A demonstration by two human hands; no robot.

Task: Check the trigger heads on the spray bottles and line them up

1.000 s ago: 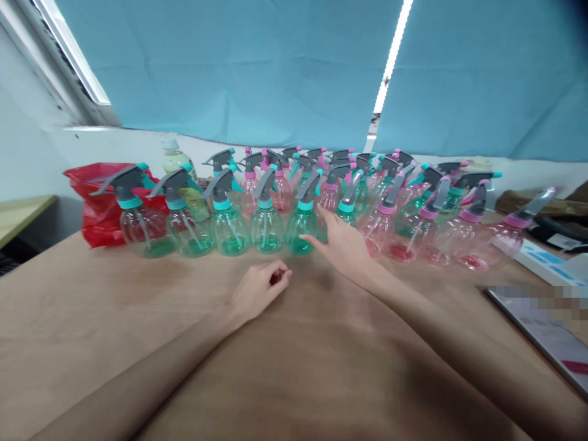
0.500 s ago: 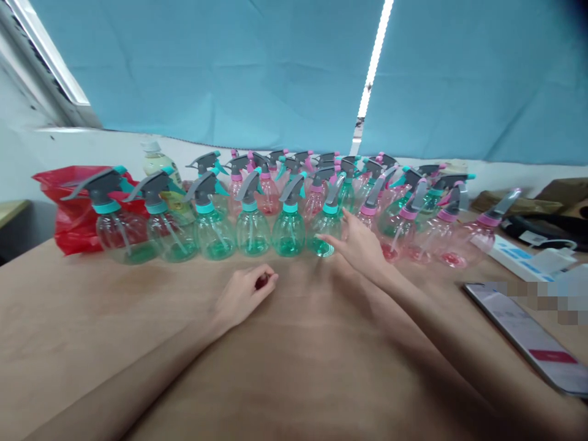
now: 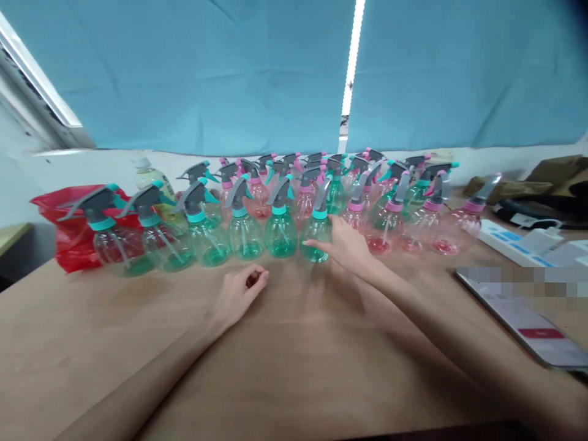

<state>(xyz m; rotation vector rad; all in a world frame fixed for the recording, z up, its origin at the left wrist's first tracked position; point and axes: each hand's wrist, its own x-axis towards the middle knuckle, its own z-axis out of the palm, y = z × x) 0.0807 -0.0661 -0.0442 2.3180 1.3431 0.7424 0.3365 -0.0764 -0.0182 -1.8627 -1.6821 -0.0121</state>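
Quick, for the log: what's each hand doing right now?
Left hand: loosely closed at the table, nothing seen in it.
Right hand: thumb and fingers spread at a green bottle; whether it grips cannot be told.

right hand (image 3: pixel 353 246) at green bottle (image 3: pixel 315 229)

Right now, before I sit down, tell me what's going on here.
A person's right hand is at a teal-collared green spray bottle, the thumb across its front; whether it grips is unclear. The left hand rests loosely curled on the table. Other green bottles stand to the left in the front row, pink ones to the right.
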